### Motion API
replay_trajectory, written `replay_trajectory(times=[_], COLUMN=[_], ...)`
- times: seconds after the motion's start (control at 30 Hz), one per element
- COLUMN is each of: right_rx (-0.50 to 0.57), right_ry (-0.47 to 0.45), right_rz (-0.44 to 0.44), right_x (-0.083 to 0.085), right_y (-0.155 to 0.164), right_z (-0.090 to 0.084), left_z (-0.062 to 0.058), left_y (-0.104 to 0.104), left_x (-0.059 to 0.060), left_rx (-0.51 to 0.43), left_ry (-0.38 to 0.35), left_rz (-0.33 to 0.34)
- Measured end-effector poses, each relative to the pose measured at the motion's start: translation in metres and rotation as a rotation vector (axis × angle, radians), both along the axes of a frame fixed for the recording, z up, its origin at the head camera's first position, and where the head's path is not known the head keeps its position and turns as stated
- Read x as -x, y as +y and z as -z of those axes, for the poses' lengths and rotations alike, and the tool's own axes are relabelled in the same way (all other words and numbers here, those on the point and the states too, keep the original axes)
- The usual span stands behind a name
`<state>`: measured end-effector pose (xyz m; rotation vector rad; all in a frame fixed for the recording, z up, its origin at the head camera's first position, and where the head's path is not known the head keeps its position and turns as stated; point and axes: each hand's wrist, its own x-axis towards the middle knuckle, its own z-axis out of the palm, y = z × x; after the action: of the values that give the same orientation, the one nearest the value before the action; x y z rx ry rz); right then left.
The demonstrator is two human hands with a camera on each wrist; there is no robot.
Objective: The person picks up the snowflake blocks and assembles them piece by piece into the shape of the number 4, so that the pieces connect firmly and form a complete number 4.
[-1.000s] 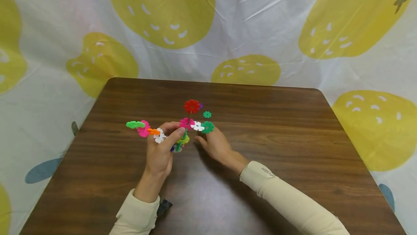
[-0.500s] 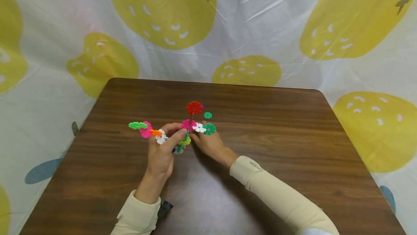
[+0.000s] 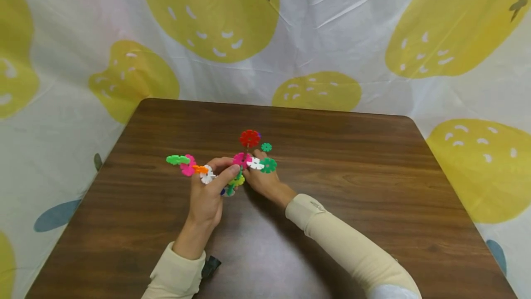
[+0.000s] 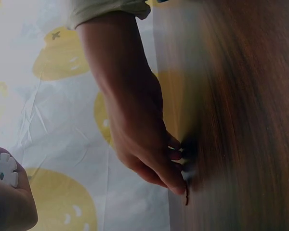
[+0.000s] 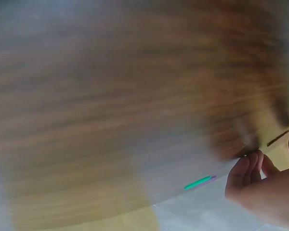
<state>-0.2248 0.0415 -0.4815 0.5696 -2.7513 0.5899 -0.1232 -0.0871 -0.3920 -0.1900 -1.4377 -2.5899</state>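
My left hand point(image 3: 206, 196) grips a chain of joined plastic snowflake discs point(image 3: 242, 161), thumb pressed on its middle. Pink, white, green, yellow, orange and red discs branch out to both sides and upward. In the left wrist view a white disc point(image 4: 8, 169) shows beside that hand. Behind the chain, my right hand point(image 3: 262, 180) reaches down to the tabletop, its fingers partly hidden in the head view. A thin brown disc point(image 4: 186, 195) is at its fingertips; the right wrist view shows this brown disc point(image 5: 278, 138) edge-on near the thumb, with no clear grip.
A loose green disc point(image 3: 266, 147) lies on the brown wooden table point(image 3: 352, 174) just beyond the right hand. A purple disc point(image 3: 259, 135) peeks out behind the red one. A fruit-patterned cloth point(image 3: 232, 82) hangs along the table's far side.
My right hand has shifted left and slightly forward behind the chain, its forearm swinging left. The left hand keeps its grip and nearly its place.
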Motion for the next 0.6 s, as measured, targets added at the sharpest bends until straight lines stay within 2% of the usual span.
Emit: replay_trajectory(times=[0.2, 0.47, 0.6], right_rx=[-0.091, -0.203, -0.170], right_ry=[-0.077, -0.102, -0.133], right_rz=[-0.004, -0.045, -0.030], right_x=[-0.001, -0.005, -0.006], right_y=[-0.007, -0.008, -0.006], right_z=[-0.007, -0.013, -0.014], left_z=[0.000, 0.000, 0.000], left_y=[0.000, 0.003, 0.004], left_x=[-0.001, 0.001, 0.000], left_rx=[0.008, 0.012, 0.011], left_ry=[-0.009, -0.006, -0.011], left_rz=[0.011, 0.007, -0.001])
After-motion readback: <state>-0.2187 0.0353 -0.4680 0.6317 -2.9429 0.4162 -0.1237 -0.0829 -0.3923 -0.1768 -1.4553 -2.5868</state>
